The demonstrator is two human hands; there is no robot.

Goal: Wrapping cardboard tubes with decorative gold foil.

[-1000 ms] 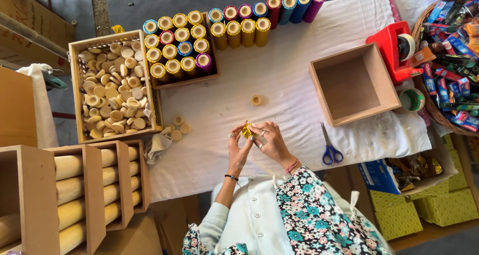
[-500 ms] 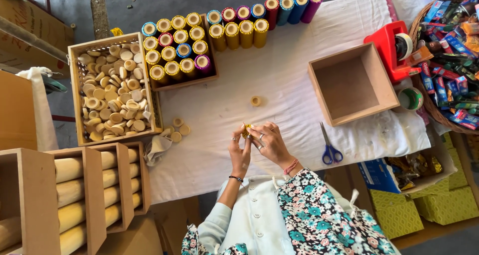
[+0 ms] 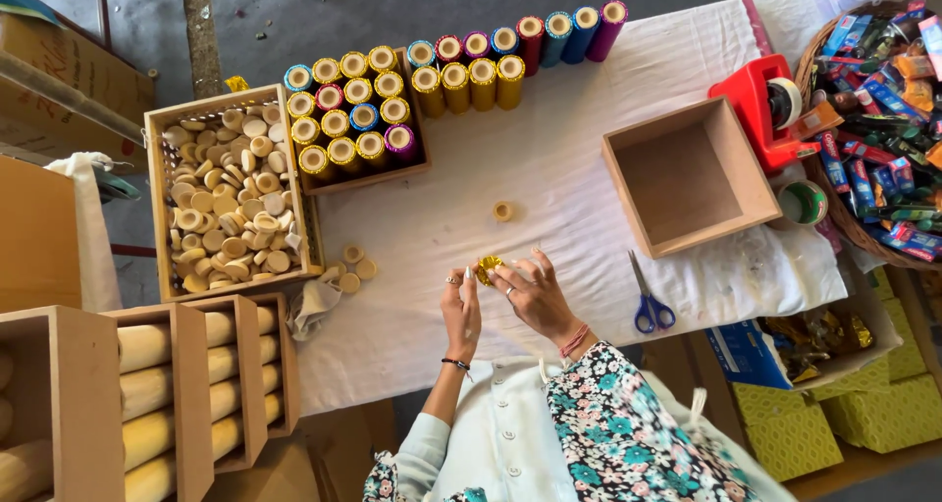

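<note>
Now both hands, left hand and right hand, have drawn slightly nearer the body, fingers pinching a small gold foil piece above the white-clothed worktop, so the wrapping looks under way.
</note>
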